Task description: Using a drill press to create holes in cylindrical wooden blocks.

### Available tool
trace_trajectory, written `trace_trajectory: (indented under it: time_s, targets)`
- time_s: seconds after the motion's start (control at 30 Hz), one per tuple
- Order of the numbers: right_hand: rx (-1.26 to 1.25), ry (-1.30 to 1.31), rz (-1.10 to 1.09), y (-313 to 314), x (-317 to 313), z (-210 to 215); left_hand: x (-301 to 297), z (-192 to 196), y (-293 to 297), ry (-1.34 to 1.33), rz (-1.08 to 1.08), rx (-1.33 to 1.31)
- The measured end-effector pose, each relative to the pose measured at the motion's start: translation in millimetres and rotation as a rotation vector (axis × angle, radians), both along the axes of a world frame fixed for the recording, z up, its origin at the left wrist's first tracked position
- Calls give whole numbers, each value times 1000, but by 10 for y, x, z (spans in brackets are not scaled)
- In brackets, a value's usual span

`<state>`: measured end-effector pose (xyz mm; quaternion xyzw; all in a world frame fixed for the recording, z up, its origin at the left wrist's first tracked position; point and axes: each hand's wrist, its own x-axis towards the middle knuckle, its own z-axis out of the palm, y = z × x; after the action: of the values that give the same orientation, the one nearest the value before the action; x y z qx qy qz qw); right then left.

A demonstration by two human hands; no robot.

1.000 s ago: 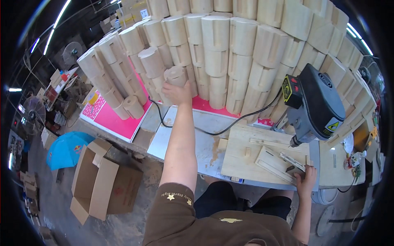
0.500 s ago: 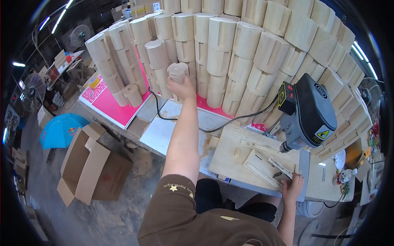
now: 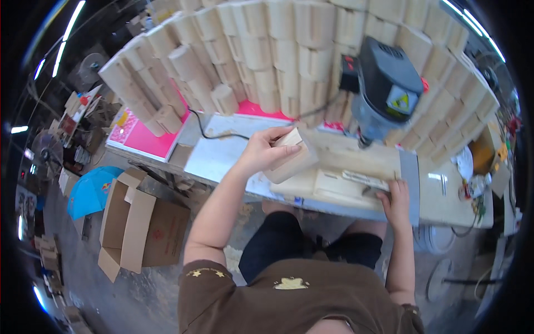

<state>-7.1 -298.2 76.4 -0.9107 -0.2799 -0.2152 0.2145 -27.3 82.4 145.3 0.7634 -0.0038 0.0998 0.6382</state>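
My left hand (image 3: 266,151) grips a pale wooden block (image 3: 293,162), thumb on top, holding it above the workbench. The block has a rounded side and is slightly blurred. At the right of the bench, my right hand (image 3: 396,201) is closed on the end of a wooden jig (image 3: 364,179), beside a dark metal piece; its fingertips are partly hidden. That jig lies on a flat wooden board (image 3: 328,149). Over the board stands a grey and black drill press (image 3: 389,89), its chuck (image 3: 364,142) pointing down and apart from both hands.
Tall stacks of similar wooden blocks (image 3: 314,55) wall off the back of the bench. A black cable (image 3: 208,135) crosses the white sheet (image 3: 214,161). Left on the floor are an open cardboard box (image 3: 167,234) and a blue umbrella (image 3: 92,189). A bottle (image 3: 478,185) stands at right.
My left hand has brought a block from the stacks back toward me and to the right, tilting it. My right hand stays at the jig. The whole view has shifted.
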Motion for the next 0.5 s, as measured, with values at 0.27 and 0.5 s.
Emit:
trace_trajectory:
  time_s: [0.27,0.5]
  targets:
    - [47,65,156,-44,180,123,245,-248,-507,378,-468,320]
    - [46,135,185,-129,232,125,459,-210,-687,409,-609,474]
